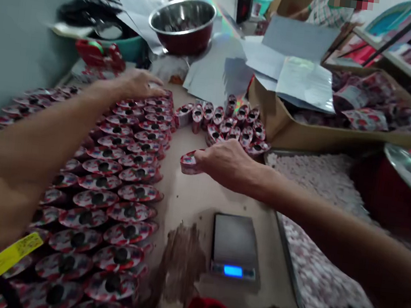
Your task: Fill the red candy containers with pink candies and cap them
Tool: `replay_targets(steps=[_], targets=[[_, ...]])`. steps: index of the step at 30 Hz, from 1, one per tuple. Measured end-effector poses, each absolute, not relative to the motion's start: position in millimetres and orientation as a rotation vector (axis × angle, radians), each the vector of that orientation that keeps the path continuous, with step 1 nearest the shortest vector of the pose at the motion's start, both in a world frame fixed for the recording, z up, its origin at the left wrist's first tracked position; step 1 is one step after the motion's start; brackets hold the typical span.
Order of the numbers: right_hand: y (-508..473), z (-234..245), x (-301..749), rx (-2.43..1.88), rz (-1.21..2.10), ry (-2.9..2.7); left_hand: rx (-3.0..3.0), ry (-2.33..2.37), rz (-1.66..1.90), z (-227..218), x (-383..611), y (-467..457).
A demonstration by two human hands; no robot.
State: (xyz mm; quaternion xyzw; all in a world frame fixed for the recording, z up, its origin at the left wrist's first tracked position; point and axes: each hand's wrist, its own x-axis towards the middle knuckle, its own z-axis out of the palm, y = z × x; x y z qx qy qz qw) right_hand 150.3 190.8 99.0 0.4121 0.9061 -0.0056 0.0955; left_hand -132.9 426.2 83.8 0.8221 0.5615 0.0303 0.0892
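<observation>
**One pouch in my right hand, rows under my left**

My right hand (226,164) is pinched narrow on a single red pouch (189,163), thumb and fingertips closed on its edge. The pouch sits at the hand's left tip, just above the bare table (192,197).

My left hand (139,85) lies palm down with its fingers stretched out, resting on the far end of the rows of pouches (110,197). The rows run from that hand back along my forearm. I make out three clear columns and more blurred ones further left, too many pouches to count.

Just beyond my right hand stands a loose cluster of pouches (228,122), a dozen or more, blurred. Nothing lies between it and the hand.

Behind my right wrist, towards me, is one small scale (235,242) with a lit blue display. Under my right forearm runs one tray of pale pieces (309,226), and past it one cardboard box (294,132) topped with silvery sheets (304,81). Two steel bowls show: one far bowl (184,24) beyond both hands, one near bowl (403,188) to the right.
</observation>
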Motion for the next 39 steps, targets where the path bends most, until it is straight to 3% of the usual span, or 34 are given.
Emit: replay_targets(steps=[3,7,14,16,20,22,27,35,39], targets=[[110,117,176,1.340,-0.185,2.545,2.500,1.651,0.096,92,-136,397],[25,103,198,1.499,-0.309,2.349,2.591,1.587,0.177,105,-126,348],[-20,77,214,1.966,-0.475,2.415,2.766,1.196,0.481,128,-78,267],[-18,84,236,2.269,-0.841,2.399,2.795,1.036,0.393,122,-68,246],[-8,90,295,2.763,-2.096,1.661,2.740,0.711,0.269,98,-48,197],[-5,86,314,2.858,-2.338,1.271,2.615,0.690,0.210,85,-36,171],[-6,83,311,2.706,-2.619,0.925,2.269,0.828,0.110,62,-11,123],[15,96,265,2.108,-2.508,1.676,2.026,0.842,0.111,33,-10,81],[26,94,251,2.003,-2.515,1.767,2.018,0.919,0.148,32,-7,66]])
